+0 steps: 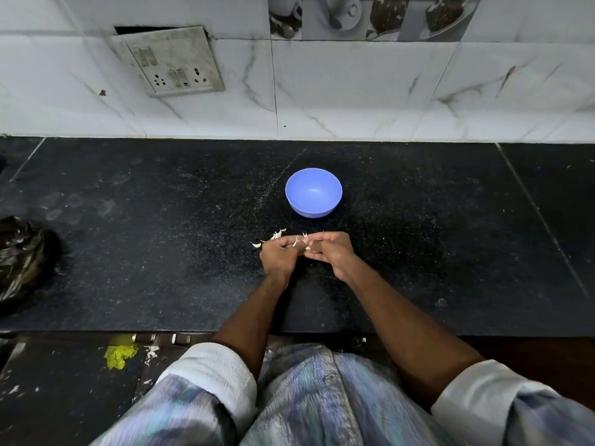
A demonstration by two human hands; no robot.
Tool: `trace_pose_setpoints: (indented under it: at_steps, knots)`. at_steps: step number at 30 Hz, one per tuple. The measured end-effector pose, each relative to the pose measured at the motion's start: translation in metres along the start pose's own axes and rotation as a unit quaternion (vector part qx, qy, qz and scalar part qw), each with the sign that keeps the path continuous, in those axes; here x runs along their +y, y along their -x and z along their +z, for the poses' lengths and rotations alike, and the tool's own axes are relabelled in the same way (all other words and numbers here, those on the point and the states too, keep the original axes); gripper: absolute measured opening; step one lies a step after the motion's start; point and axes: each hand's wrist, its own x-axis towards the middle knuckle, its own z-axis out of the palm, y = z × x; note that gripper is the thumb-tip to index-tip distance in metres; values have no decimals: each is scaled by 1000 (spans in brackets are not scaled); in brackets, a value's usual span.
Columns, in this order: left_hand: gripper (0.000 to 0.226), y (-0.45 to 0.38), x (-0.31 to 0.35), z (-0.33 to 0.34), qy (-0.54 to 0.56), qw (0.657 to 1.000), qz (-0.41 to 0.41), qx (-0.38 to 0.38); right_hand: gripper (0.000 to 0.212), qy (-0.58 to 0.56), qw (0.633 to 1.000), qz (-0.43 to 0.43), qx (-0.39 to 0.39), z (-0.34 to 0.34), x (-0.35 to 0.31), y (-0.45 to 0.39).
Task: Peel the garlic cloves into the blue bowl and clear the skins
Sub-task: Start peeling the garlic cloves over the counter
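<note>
Left hand (279, 255) and right hand (331, 252) fingers pinching small pale garlic clove (305, 245) above black speckled stone surface (161, 252), near empty round blue plastic bowl (313, 192). Risk: papery skins (273, 237) scatter; clove slips.

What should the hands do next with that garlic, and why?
Probably keep pulling the skin off: both the left hand and right hand pinch a garlic clove with skin showing, and the blue bowl looks empty.

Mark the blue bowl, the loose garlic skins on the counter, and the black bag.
blue bowl (313, 192): head view, on its bare inner wall.
garlic skins (277, 235): head view, on the pale scraps left of the hands.
black bag (24, 257): head view, on its crumpled middle.
</note>
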Motion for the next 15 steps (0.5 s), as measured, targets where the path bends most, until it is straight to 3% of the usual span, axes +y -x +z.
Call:
trace_pose_setpoints:
  at_steps: [7, 12, 15]
  knots:
    - [1, 4, 2, 2, -62, 997, 27, 42, 16, 15, 999, -21, 25, 6, 4, 2]
    - [13, 7, 3, 3, -80, 995, 19, 56, 18, 21, 999, -18, 43, 9, 6, 0]
    - [20, 7, 4, 3, -70, 997, 1, 27, 21, 38, 998, -18, 40, 8, 7, -4]
